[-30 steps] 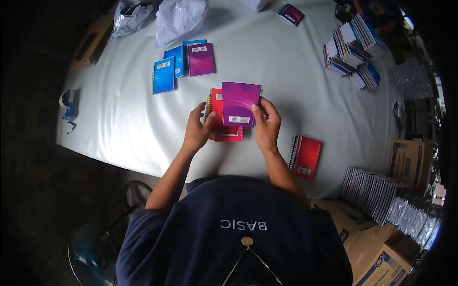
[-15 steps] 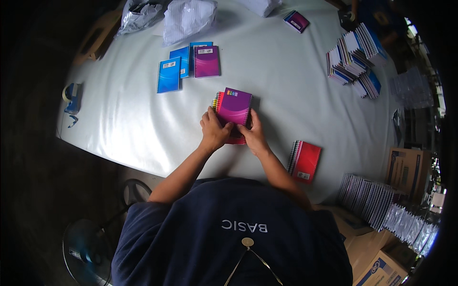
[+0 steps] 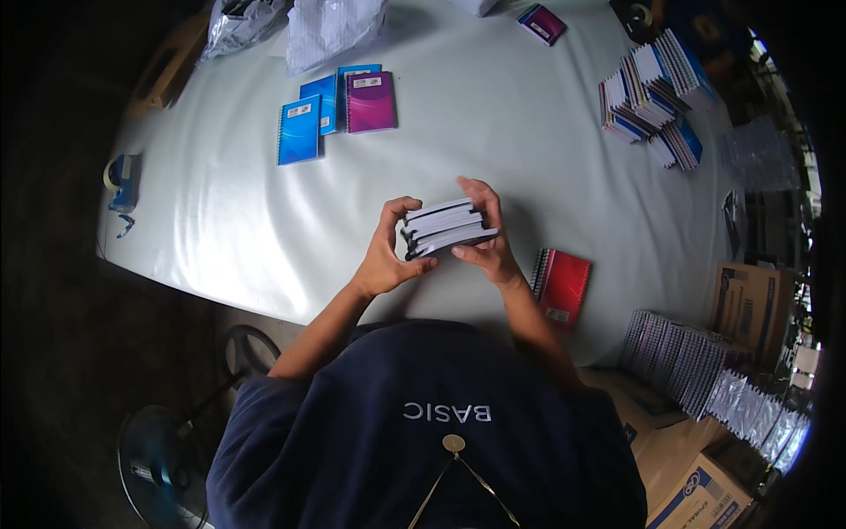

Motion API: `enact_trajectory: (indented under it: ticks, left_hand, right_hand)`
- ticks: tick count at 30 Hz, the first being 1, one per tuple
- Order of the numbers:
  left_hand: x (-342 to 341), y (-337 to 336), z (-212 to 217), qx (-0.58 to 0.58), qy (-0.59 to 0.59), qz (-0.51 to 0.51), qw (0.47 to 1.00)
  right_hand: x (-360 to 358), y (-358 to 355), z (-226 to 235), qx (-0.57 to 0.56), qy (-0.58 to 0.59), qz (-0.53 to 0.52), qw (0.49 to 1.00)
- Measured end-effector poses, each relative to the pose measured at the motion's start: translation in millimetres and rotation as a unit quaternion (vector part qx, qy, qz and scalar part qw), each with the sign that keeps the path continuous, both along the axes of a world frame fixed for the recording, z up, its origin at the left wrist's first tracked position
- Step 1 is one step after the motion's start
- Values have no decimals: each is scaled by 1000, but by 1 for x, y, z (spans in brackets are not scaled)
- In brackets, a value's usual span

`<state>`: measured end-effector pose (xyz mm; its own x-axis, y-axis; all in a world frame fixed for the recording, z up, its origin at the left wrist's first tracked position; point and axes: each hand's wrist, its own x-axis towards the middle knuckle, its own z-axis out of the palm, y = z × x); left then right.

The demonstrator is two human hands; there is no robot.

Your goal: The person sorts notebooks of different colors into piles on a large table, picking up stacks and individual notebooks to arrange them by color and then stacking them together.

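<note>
Between my hands stands a small stack of spiral notebooks point(image 3: 448, 227), tipped so that the white page edges face up and the covers are hidden. My left hand point(image 3: 389, 247) grips its left end, fingers behind and thumb in front. At the other end my right hand point(image 3: 489, 236) holds it with the thumb along the near side, one finger raised and slightly blurred. To the right of my right forearm lies a red spiral notebook point(image 3: 566, 286), apparently on top of another. Farther off on the left are blue notebooks point(image 3: 299, 132) and a purple notebook point(image 3: 370, 103).
Piled notebooks point(image 3: 648, 93) stand at the far right, near a small dark purple notebook point(image 3: 541, 25). Plastic bags point(image 3: 335, 33) lie at the back. A tape dispenser point(image 3: 123, 181) sits at the left edge. Cartons point(image 3: 745, 304) and stacked notebooks point(image 3: 674, 357) are at right.
The notebooks in my hands have been tilted from covers up, purple on top, to page edges up. My hands now hold the stack's two ends.
</note>
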<state>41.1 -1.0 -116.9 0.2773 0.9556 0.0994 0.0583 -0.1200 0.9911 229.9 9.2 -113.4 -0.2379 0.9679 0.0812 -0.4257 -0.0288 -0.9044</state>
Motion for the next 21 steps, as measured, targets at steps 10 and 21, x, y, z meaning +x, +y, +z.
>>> enact_trajectory:
  ticks: [10, 21]
  left_hand:
    - [29, -8, -39, -9, -106, 43, 993]
    - [10, 0, -47, 22, 90, 17, 996]
  right_hand:
    - [-1, -5, -44, 63, -94, -40, 993]
    - [14, -5, -70, 157, -301, -78, 937]
